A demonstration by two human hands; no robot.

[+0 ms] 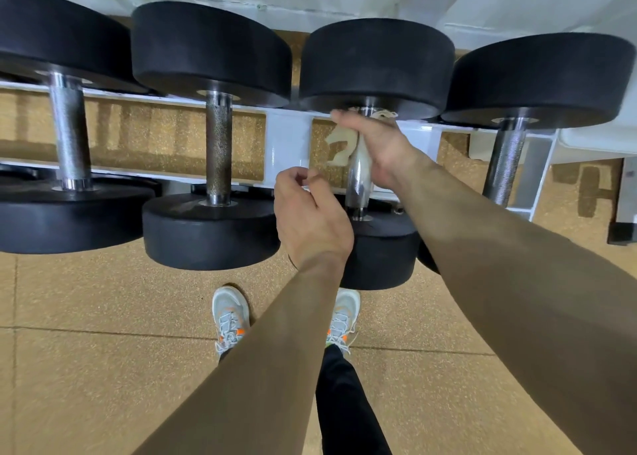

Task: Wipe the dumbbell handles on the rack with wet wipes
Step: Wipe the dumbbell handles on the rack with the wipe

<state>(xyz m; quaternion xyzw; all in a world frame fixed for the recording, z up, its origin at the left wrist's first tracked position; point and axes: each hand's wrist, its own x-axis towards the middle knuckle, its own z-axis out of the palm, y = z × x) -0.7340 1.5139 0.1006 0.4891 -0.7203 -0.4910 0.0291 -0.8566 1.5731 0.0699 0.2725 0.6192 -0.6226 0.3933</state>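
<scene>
Floor (103, 316): speckled tan tiles were noted nearest, with both shoes (230, 316) set just short of the front dumbbell heads.
Left hand (310, 213): fingers were curled toward the thumb, just left of the handle; whether anything was pinched could not be told.
Right hand (375, 144): wrapped round the wet wipe (341, 144), which was pressed on the dumbbell handle (358, 182), third from left, near its far head.
Rack (286, 141): white rails; narrow gaps were left between neighbouring heads.

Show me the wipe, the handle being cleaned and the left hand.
wipe (339, 144): head view, its loose flap.
handle (358, 182): head view, its bare shiny lower part.
left hand (312, 220): head view, back of the hand.
</scene>
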